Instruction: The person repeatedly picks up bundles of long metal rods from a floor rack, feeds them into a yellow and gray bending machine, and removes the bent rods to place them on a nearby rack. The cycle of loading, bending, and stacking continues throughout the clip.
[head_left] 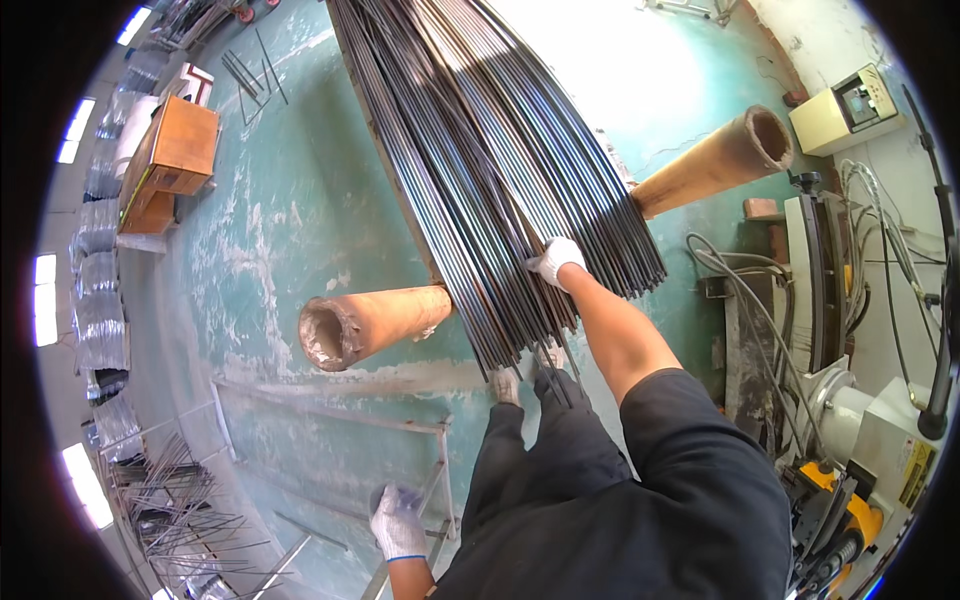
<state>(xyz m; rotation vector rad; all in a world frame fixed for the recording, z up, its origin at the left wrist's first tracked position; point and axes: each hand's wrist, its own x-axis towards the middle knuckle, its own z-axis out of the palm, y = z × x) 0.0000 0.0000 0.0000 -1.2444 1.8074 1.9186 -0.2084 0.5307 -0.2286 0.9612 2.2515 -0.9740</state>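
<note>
A big bundle of long dark steel rods (470, 150) lies across a rusty orange pipe (370, 320) and runs away from me. My right hand (555, 262), in a white glove, reaches forward and is closed over a few rods near the bundle's near right end. My left hand (397, 520), in a grey-white glove with a blue cuff, is low at my left side on the rail of a thin metal frame (440, 450); its grip is unclear. My dark trousers and light shoes are just below the rod ends.
The pipe's other end (740, 150) sticks out at the right. A machine with cables (850, 330) and a beige control box (845, 110) stand on the right. A cardboard box (175, 150) sits far left. Loose short rods (180, 510) lie on the green floor at lower left.
</note>
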